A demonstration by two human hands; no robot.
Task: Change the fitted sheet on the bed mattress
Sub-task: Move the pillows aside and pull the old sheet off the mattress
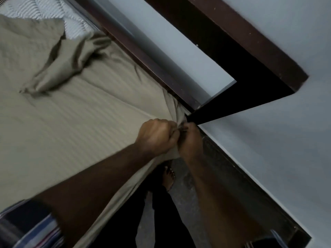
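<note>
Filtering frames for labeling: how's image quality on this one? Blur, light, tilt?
Head view: dim, flat light with no glare; strongly tilted, so the dark wooden frame runs diagonally. Motion blur softens the olive sheet and both forearms. Left hand and right hand are readable, gripping the sheet corner, though individual fingers smear.

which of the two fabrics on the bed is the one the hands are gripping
The olive sheet, bunched between the left hand and the right hand at the bed corner. The white-and-grey striped fabric lies untouched at the far end.
</note>
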